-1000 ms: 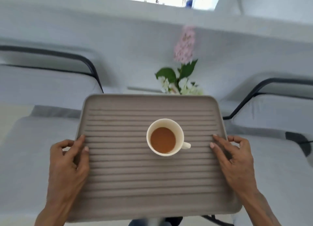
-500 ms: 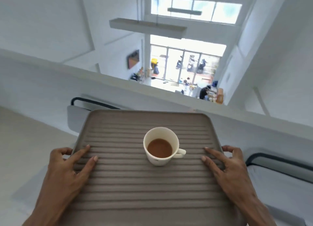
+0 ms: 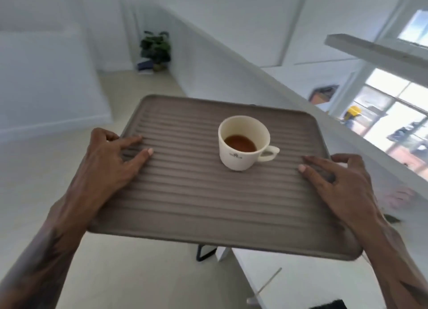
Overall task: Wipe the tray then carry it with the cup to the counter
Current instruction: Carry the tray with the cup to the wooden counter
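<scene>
Both hands are gripping the tray by its short sides and holding it up in the air, clear of any surface. The left hand is clamping the left edge, with its thumb and one finger lying flat on the ribbed top and the other fingers curling over the rim. The right hand is grasping the right edge in the same way, thumb resting on the ribs and fingers wrapping round the rim. The tray is grey-brown, rectangular with rounded corners, and it is tilting slightly down toward the right.

The cup is standing upright on the tray, a little right of centre and toward the far side, between the two hands and touching neither. It is white, with its handle pointing toward the right hand, and brown liquid is sitting low inside it.

Below the tray, a pale floor is showing, and a white ledge is running along the right. Farther off, a white half wall is stretching away toward a potted plant standing in the far corner. Bright windows are glowing at the far right.
</scene>
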Available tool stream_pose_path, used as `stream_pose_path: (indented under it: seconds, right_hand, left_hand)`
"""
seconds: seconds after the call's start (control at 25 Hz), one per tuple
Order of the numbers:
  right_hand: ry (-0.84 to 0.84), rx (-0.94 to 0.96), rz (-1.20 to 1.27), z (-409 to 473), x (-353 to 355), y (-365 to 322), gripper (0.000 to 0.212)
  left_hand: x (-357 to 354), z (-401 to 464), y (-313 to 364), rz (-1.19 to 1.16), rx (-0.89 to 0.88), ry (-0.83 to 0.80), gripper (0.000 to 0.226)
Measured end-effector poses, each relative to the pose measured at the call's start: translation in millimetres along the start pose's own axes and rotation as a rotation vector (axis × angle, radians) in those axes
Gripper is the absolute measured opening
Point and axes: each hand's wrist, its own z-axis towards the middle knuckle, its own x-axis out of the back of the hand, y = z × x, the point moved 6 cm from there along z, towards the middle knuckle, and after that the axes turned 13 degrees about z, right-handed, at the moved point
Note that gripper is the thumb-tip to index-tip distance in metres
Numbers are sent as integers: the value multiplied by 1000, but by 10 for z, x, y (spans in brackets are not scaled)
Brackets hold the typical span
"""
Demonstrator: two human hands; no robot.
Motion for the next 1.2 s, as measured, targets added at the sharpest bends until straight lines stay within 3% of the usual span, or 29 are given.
stream_pose_path:
  seconds: [0.52, 0.8, 1.2]
  right_hand:
    - [-500, 429, 191, -971, -3055, -3227, 44]
    - [-766, 712, 277, -1681, -4665, -5046, 44]
    - [-1151, 1100, 413, -2827, -6763, -7579, 44]
  left_hand:
    - [2502, -1443, -3573, 233, 581, 149, 65]
    - [3378, -2284, -4811, 297, 967, 316, 55]
    - [4081, -2859, -6172, 362, 1441, 560, 55]
